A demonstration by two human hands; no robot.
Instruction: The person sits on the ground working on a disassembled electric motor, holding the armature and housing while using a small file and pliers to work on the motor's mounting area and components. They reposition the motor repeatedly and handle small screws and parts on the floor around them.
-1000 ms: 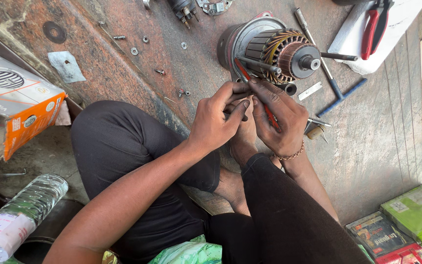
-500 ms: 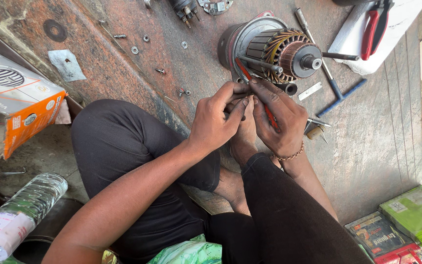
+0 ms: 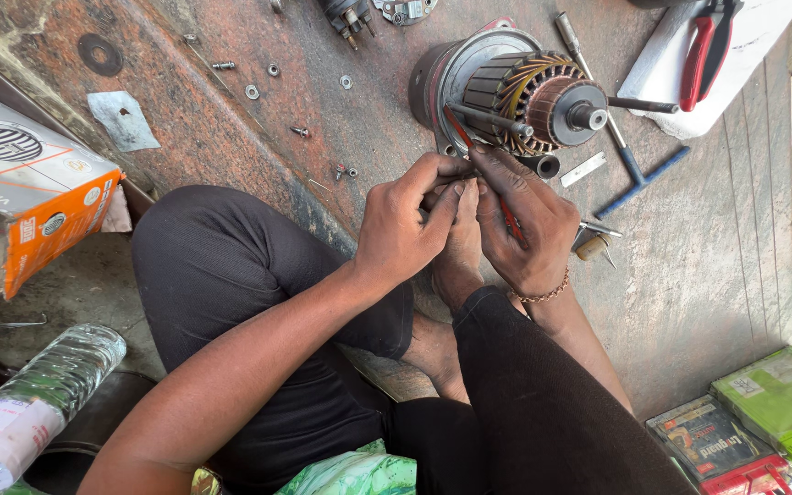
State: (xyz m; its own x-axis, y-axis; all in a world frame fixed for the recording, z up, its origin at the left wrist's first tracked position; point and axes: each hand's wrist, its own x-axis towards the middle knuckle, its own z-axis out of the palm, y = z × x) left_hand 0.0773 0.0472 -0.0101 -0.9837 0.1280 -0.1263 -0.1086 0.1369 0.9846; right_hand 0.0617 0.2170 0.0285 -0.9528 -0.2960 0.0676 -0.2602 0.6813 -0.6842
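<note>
the person sits on the stone floor (image 3: 717, 275) with both hands brought together just below the motor armature (image 3: 515, 92), which lies on its side directly ahead of the hands, a little to the right. its long axis runs roughly left to right, tilted slightly, with the shaft end pointing right toward the t-handle wrench (image 3: 630, 165).

the right hand (image 3: 529, 229) is clenched around a red-handled screwdriver (image 3: 478, 165), whose shaft runs up and left from the fist so that the tip meets the lower rim of the armature's housing. the left hand (image 3: 405, 225) is curled, its fingertips pinched against the right hand's fingers; what small part it holds, if any, cannot be told. the right hand is the nearer one to the armature, almost touching it.

counted: one armature, one screwdriver in hand, one t-handle wrench to the right, one pair of red-handled pliers (image 3: 708, 50) on a white cloth (image 3: 763, 37) at top right. several loose screws and washers (image 3: 272, 82) are scattered on the floor at upper left, well apart from the hands. one cardboard box (image 3: 38, 192) and one plastic bottle (image 3: 29, 403) lie to the left.
</note>
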